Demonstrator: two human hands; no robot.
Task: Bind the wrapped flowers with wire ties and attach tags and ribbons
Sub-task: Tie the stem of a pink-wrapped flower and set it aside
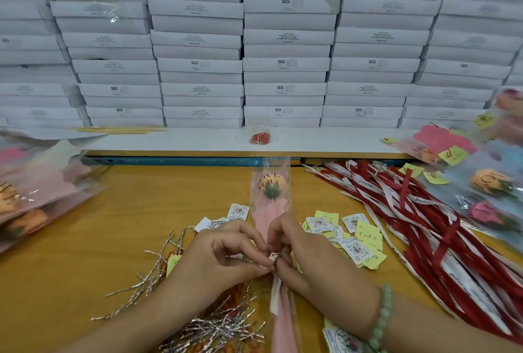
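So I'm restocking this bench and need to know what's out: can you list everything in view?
wrapped flower: one, orange bloom in pink paper, table centre
wire ties: many, silver, table front left
tags: many, white and yellow, right of the hands
ribbons: many, red and white, table right
left flower pile: one, pink and orange, left edge
right flower pile: one, mixed colours, right edge
boxes: many, white, stacked behind
clip bag: one, clear, red clips, shelf
sticks: several, pale, shelf left
table: one, yellow-brown
bracelet: one, pale green, right wrist
left hand: pinches the flower's neck
right hand: pinches there too
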